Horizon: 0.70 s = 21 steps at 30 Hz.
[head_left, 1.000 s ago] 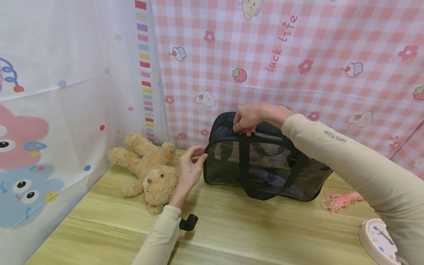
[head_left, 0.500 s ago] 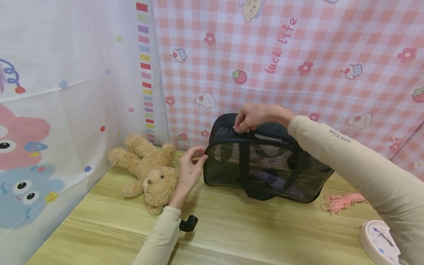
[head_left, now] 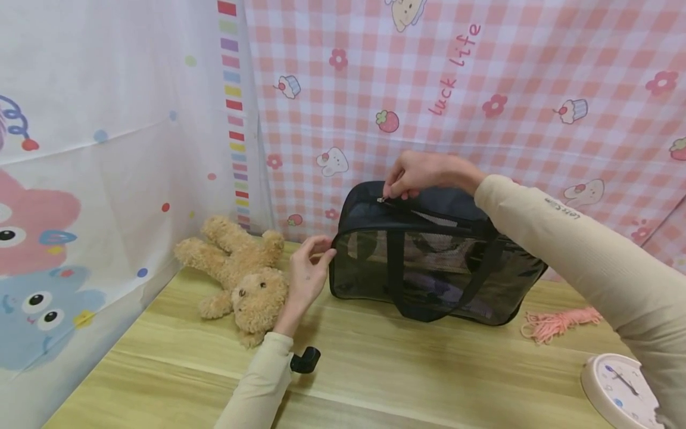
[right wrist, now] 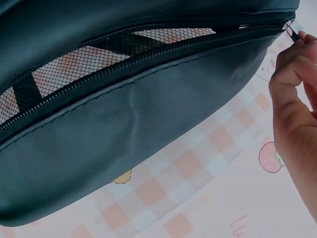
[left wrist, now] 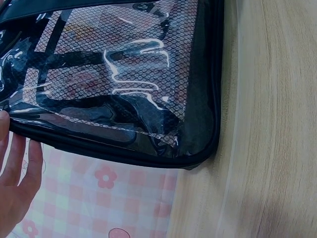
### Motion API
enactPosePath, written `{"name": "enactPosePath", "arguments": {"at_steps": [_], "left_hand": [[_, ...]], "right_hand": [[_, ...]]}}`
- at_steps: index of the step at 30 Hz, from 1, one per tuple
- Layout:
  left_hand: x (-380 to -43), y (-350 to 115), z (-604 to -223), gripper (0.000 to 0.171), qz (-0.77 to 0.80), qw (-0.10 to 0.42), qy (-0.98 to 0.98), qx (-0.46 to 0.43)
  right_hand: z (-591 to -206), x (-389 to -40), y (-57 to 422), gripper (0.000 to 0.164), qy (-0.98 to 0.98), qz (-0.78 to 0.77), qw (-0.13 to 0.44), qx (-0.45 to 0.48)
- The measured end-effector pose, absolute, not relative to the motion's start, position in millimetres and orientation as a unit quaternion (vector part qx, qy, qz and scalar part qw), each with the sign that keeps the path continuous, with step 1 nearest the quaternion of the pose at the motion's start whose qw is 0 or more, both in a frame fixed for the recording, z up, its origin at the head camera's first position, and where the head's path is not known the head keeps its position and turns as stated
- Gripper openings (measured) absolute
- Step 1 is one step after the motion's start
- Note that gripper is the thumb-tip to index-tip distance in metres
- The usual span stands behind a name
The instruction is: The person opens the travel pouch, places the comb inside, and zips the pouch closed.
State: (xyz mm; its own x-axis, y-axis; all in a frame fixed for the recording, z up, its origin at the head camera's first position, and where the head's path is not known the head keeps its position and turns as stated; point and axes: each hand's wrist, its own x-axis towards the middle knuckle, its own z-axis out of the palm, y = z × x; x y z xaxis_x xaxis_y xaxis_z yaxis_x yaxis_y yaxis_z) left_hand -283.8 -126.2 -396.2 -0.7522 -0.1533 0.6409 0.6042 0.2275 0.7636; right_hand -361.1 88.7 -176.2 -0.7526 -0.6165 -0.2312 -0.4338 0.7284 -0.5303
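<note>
A black bag [head_left: 364, 256] with see-through panels and a drooping strap stands upright on the table. My left hand [head_left: 309, 271] holds its left side edge; in the left wrist view the thumb is in front and the fingers [left wrist: 32, 168] behind. Above the bag's top left end, my right hand [head_left: 418, 176] pinches the zipper pull [right wrist: 293, 34], beside the metal slider [head_left: 381, 199]. The zipper [right wrist: 148, 54] gapes along much of the top, showing mesh inside. Part of the bag's right end is behind the right sleeve.
A tan teddy bear [head_left: 259, 301] lies left of the bag, beside the left forearm. Pink cord [head_left: 560, 325] lies to the right, and a round clock [head_left: 616, 387] is partly behind the right sleeve. A checked curtain [head_left: 300, 131] hangs behind the table [head_left: 375, 369].
My right hand has risen and shifted slightly right above the bag's top, uncovering the zipper slider. The left hand keeps its place on the side edge.
</note>
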Motion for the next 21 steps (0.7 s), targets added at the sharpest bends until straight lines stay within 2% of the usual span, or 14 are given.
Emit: {"name": "enactPosePath", "arguments": {"at_steps": [12, 21], "left_hand": [[-282, -124, -393, 0.017, -0.608, 0.311, -0.714, -0.158], [-260, -121, -370, 0.016, -0.590, 0.316, -0.726, -0.157]], "right_hand": [[-175, -369, 97, 0.022, 0.894, -0.267, 0.224, -0.282], [-176, -372, 105, 0.023, 0.877, -0.300, 0.248, -0.281]]}}
